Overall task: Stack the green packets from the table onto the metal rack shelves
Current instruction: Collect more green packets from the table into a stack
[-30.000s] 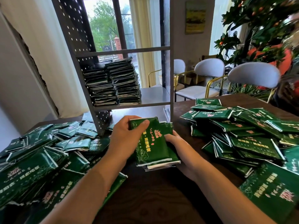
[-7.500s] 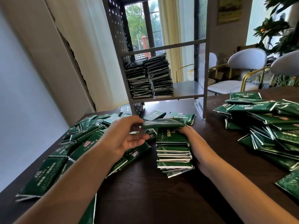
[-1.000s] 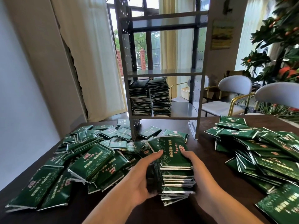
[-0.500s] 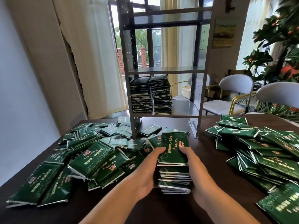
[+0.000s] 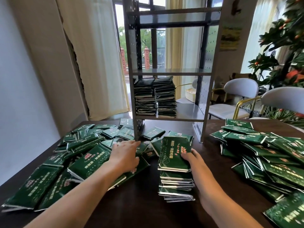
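The right hand (image 5: 191,159) rests against a stack of green packets (image 5: 175,168), thumb on its top packet. The left hand (image 5: 125,154), fingers extended, lies flat on the loose packets (image 5: 88,155) left of that stack, gripping nothing.

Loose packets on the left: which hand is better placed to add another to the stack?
Probably the left hand: it reaches over the loose packets with fingers extended. The right hand rests on the stack, steadying it.
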The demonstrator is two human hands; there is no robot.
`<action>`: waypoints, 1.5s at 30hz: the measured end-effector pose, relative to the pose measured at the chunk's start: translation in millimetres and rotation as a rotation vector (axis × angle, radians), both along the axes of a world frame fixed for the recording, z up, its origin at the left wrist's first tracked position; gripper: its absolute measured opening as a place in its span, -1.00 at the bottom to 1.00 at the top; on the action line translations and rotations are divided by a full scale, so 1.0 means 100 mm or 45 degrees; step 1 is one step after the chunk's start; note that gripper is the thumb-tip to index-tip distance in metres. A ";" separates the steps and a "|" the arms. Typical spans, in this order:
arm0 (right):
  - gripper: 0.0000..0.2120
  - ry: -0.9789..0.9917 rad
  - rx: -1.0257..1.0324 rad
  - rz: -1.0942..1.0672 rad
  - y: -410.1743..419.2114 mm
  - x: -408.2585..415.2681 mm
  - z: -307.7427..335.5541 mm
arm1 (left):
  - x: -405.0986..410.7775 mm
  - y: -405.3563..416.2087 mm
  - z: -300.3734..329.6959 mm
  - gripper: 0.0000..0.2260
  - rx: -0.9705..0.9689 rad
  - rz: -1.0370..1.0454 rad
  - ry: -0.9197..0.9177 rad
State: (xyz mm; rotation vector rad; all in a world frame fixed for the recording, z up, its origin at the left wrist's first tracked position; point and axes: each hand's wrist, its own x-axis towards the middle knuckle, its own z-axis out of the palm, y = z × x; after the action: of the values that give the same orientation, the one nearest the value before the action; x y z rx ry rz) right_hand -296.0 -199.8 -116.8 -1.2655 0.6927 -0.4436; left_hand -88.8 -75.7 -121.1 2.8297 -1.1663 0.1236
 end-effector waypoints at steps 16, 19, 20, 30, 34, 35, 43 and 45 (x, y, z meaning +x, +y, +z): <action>-0.66 0.001 -0.575 0.082 -0.02 0.00 0.13 | -0.15 0.14 0.13 -0.72 -0.350 -0.305 -0.015; -0.71 -0.011 -0.588 0.063 -0.03 0.01 0.09 | -0.22 0.21 0.21 -0.77 -0.512 -0.258 0.049; -0.71 -0.006 -0.580 0.063 -0.03 0.01 0.09 | -0.24 0.24 0.24 -0.79 -0.618 -0.234 0.090; -0.70 -0.020 -0.537 0.059 0.02 0.01 0.10 | -0.66 0.24 0.57 -0.71 -1.299 -0.287 0.492; -0.63 -0.049 -0.531 0.064 0.04 0.00 0.15 | -0.81 0.16 0.44 -0.48 -1.306 -0.321 0.649; -0.64 -0.067 -0.525 0.058 0.05 0.00 0.16 | -0.82 0.13 0.37 -0.45 -1.273 -0.317 0.657; -0.65 -0.146 -0.199 0.068 -0.04 -0.09 0.17 | -0.98 0.14 0.22 -0.34 -1.138 -0.360 0.819; -0.54 -0.145 -0.103 0.083 -0.05 -0.10 0.18 | -1.00 0.15 0.25 -0.37 -1.265 -0.340 0.967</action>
State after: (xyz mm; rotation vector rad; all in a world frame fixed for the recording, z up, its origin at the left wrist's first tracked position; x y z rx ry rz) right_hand -305.6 -204.7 -98.8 -1.3243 0.5402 -0.4898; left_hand -188.6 -60.5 -96.3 1.5989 -0.8988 -0.2858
